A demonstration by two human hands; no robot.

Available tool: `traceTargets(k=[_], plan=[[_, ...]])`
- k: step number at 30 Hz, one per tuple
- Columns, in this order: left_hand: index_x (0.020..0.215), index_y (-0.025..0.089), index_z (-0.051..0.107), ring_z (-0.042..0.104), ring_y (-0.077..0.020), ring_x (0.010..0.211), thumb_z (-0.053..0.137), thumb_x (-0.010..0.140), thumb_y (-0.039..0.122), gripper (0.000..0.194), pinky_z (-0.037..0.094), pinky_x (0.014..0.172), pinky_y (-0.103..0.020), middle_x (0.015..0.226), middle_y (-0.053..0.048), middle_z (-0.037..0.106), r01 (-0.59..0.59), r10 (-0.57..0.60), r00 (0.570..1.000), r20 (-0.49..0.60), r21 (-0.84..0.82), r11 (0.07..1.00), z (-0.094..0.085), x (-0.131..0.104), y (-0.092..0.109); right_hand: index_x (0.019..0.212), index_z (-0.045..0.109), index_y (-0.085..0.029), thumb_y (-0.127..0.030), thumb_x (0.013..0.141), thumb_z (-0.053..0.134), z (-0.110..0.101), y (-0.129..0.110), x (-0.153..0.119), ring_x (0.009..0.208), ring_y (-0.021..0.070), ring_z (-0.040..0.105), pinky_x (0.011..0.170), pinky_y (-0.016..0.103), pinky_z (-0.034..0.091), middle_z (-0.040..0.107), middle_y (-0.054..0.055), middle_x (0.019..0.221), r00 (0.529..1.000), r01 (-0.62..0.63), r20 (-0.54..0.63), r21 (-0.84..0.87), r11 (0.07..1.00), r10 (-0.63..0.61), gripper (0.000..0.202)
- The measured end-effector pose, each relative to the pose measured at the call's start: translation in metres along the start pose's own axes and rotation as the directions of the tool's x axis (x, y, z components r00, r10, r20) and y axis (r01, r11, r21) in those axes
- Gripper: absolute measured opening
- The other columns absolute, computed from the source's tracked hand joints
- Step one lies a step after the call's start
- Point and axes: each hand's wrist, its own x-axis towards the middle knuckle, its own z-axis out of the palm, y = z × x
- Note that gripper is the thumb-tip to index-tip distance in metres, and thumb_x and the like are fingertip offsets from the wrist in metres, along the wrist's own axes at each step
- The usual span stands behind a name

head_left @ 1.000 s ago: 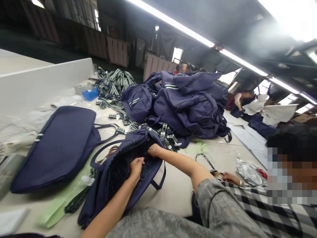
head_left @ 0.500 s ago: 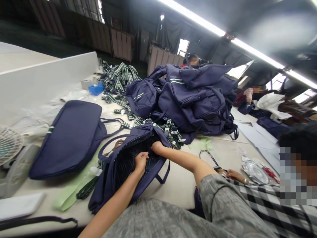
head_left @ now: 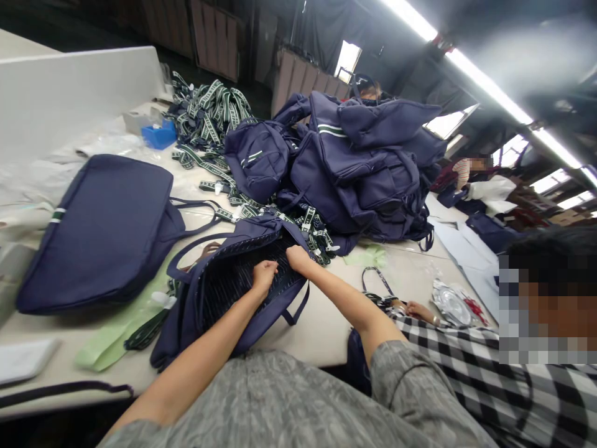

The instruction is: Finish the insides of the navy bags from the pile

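An unzipped navy duffel bag (head_left: 275,339) lies in front of me, its mouth toward me and its dark printed lining (head_left: 228,283) showing. My left hand (head_left: 265,275) is closed in a pinch over the opening; whatever is between its fingers is too small to make out. Beside it, my right hand (head_left: 297,256) is closed at the right rim of the mouth, seemingly pinching the bag's edge, with the fingertips partly hidden. Another person's hand (head_left: 209,250) shows behind the bag's left handle.
A closed navy bag (head_left: 107,230) lies to the left. Beyond are a heap of navy bags (head_left: 336,155), striped straps (head_left: 214,109) and a blue box (head_left: 158,134). Close on my right sits a co-worker in a checked shirt (head_left: 466,348), with a hand (head_left: 420,311) on the table.
The view has shifted, so the scene sits a little lower left or higher. Both hands stay at the bag's mouth, closed, with little movement relative to it.
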Motion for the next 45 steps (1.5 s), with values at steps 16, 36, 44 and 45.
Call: traceTargets(k=[16,36,44,45], plan=[[0.066,0.016,0.058,0.042,-0.0092,0.045,0.059,0.068,0.020,0.005,0.030,0.046,-0.021,0.049,0.002,0.052,0.063,-0.060,0.988,0.141,-0.015,0.998,0.048,0.012,-0.020,0.119,0.062,-0.017,-0.008,0.082,0.053,0.016,0.046,-0.005,0.073,0.0107,0.070,0.071,0.015,0.051,0.073,0.001,0.088,0.986,-0.112,-0.038,0.582,0.806,0.164,0.039],[0.075,0.014,0.059,0.041,-0.0069,0.045,0.066,0.069,0.030,0.018,0.028,0.044,-0.019,0.056,0.001,0.054,0.168,-0.152,0.977,0.150,-0.105,0.980,0.036,0.009,-0.015,0.113,0.065,-0.017,-0.009,0.077,0.056,0.012,0.037,-0.009,0.075,0.0147,0.069,0.074,0.020,0.050,0.070,0.000,0.074,0.977,-0.091,-0.088,0.658,0.747,0.196,0.037],[0.072,0.014,0.059,0.042,-0.0076,0.045,0.066,0.068,0.029,0.017,0.029,0.044,-0.019,0.055,0.000,0.054,0.169,-0.154,0.978,0.144,-0.101,0.980,0.040,0.010,-0.015,0.114,0.065,-0.016,-0.007,0.076,0.057,0.007,0.032,-0.013,0.073,0.0138,0.068,0.077,0.020,0.050,0.071,0.000,0.076,0.977,-0.064,-0.119,0.630,0.774,0.178,0.040],[0.072,0.014,0.059,0.042,-0.0076,0.045,0.067,0.068,0.029,0.017,0.029,0.044,-0.019,0.055,0.000,0.054,0.170,-0.154,0.978,0.144,-0.101,0.980,0.040,0.010,-0.015,0.114,0.065,-0.016,-0.007,0.076,0.057,0.006,0.032,-0.013,0.074,0.0140,0.068,0.077,0.020,0.050,0.071,0.000,0.076,0.977,-0.063,-0.121,0.626,0.777,0.176,0.039]])
